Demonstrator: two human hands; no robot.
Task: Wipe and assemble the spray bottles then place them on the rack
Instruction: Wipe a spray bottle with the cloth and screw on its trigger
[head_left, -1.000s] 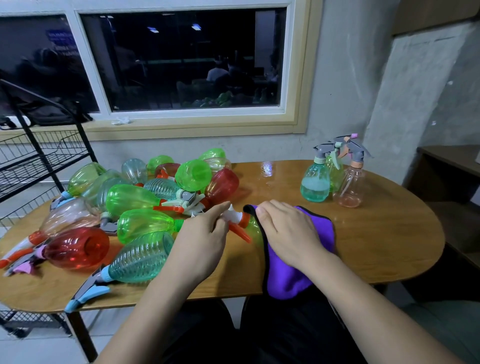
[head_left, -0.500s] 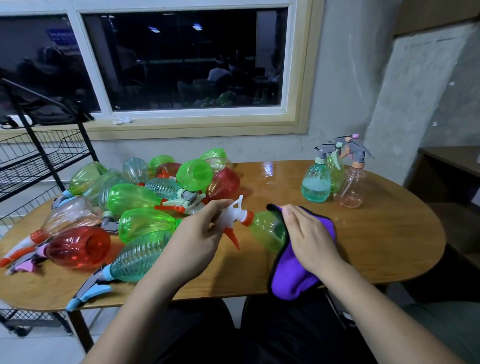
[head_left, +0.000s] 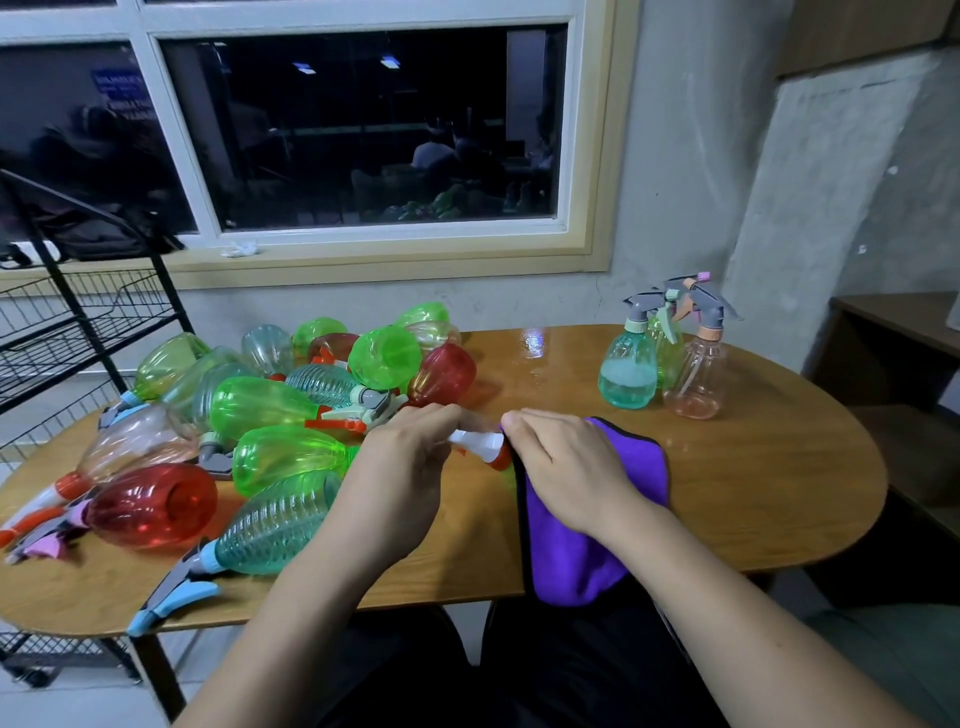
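Purple cloth (head_left: 587, 545) back over the bottle, apparently, right hand (head_left: 569, 467) gripping it, left hand (head_left: 400, 470) fingers pinching spray head (head_left: 477, 442)

Dim indoor light; glare on table (head_left: 535, 340); wide-angle edge distortion.

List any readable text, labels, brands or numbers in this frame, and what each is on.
Blue sign seen in the window, upper left: white lettering, too blurred to read.
Spray bottles, purple cloth, rack: no labels or print visible.
Nothing else legible.
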